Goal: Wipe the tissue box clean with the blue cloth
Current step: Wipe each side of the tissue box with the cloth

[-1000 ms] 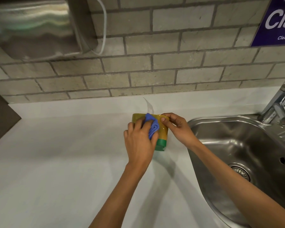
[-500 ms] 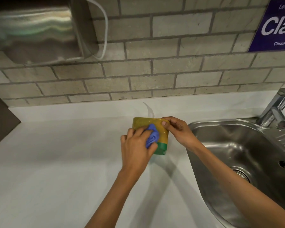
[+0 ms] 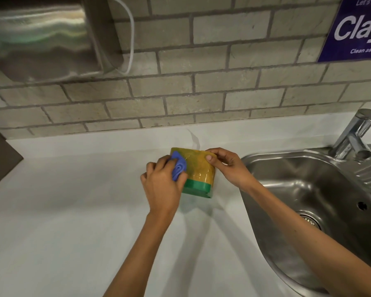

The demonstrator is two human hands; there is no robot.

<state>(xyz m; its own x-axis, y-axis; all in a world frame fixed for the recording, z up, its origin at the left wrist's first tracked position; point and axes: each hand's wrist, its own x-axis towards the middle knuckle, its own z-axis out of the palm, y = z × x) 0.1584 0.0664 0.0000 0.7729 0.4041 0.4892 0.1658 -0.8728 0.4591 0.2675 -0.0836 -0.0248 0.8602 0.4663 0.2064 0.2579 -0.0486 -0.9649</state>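
White tabletop (image 3: 73, 221) under brick wall (image 3: 201, 99), steel sink (image 3: 308, 189) right, left hand (image 3: 162, 185) gripping blue cloth (image 3: 178, 167) against tissue box (image 3: 198, 170), right hand (image 3: 228, 166) pinching its top corner

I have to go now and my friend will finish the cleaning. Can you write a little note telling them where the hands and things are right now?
Left hand: holds the bunched blue cloth, pressing it on the near left part of the tissue box.
Right hand: steadies the box by its right top corner.
The box: yellow with a green base, standing on the white counter just left of the sink; a tissue sticks up from the top.
Done: wiping is under way on the front.
Left: I can't tell which faces are clean, so go over the top, sides and back too.
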